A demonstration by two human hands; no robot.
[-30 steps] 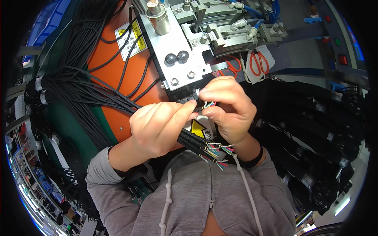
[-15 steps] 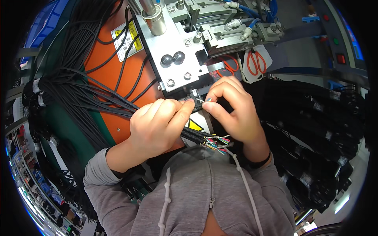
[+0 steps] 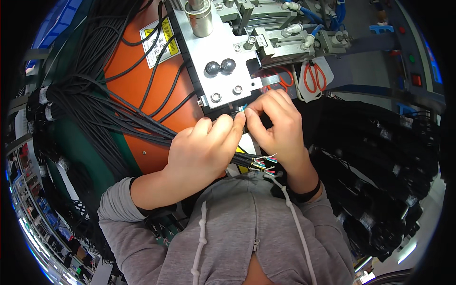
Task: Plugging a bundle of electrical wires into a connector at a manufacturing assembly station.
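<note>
Hands meet just in front of a silver metal machine plate (image 3: 228, 52). The person's left hand (image 3: 202, 145) is curled closed around black cables (image 3: 137, 124), which run in from the left over an orange panel (image 3: 152, 162) and come out beneath the palm. Their stripped ends (image 3: 263, 164) fan out in several colours near the right wrist. The right hand (image 3: 278, 121) bends thumb and forefinger toward each other at small bluish wire tips (image 3: 242, 109), close to the plate's lower edge; whether it pinches them cannot be told. Red-handled scissors (image 3: 306, 80) lie beyond the right hand.
</note>
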